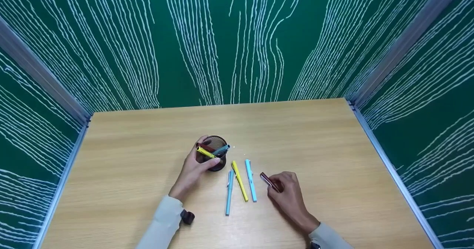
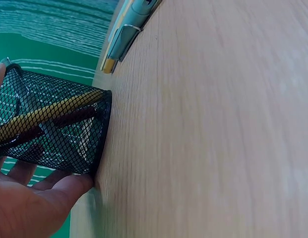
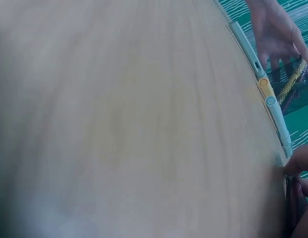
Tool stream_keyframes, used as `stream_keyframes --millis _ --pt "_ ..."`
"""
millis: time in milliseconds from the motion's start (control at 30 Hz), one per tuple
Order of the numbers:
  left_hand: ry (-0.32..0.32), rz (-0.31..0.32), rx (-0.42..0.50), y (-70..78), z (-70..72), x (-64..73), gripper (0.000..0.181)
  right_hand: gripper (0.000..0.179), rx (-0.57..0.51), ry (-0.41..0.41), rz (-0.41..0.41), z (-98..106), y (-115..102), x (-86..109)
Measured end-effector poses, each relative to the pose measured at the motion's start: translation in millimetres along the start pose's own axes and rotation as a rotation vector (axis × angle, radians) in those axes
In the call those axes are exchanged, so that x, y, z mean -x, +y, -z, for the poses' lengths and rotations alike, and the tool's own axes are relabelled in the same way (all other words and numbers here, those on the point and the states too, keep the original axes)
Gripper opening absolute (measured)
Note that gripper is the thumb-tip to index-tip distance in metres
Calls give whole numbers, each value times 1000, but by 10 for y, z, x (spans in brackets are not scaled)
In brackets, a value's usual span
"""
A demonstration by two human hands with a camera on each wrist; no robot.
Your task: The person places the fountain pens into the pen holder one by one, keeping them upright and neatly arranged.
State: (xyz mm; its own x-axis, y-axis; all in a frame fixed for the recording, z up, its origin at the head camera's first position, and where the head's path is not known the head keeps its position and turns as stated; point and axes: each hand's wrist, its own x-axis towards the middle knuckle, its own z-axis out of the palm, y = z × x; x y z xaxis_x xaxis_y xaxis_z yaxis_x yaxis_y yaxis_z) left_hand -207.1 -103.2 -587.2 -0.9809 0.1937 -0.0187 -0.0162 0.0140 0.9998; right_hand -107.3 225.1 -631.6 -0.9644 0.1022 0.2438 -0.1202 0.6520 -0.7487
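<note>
The left hand (image 1: 193, 167) grips the black mesh pen cup (image 1: 220, 164), at ten o'clock from the right hand (image 1: 290, 192), which pinches a dark red pen (image 1: 268, 180). Three pens (image 1: 240, 181) lie at its nine o'clock.

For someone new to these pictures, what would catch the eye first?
Probably the green walls with pale wavy lines, behind and beside the wooden table. Next, the left hand holds a black mesh cup of pens, and the right hand grips a dark red pen, with three bright pens lying between them.
</note>
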Motion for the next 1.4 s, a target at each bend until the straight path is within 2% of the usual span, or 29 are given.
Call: stream_keyframes --millis 233,700,1000,1167,1400 --pt "3 8 -15 -3 2 3 93 24 -6 5 -4 -5 14 -6" --pt "-4 -15 -38 21 10 14 92 21 30 5 32 -7 17 -28" --pt "26 51 -63 -6 -10 8 95 20 -18 -68 -67 103 -54 -40" --pt "20 39 -47 -6 -8 9 94 19 -61 -63 -94 186 -110 -79" --pt "-2 4 -20 -2 -9 13 93 20 -114 -22 -81 326 -197 -157"
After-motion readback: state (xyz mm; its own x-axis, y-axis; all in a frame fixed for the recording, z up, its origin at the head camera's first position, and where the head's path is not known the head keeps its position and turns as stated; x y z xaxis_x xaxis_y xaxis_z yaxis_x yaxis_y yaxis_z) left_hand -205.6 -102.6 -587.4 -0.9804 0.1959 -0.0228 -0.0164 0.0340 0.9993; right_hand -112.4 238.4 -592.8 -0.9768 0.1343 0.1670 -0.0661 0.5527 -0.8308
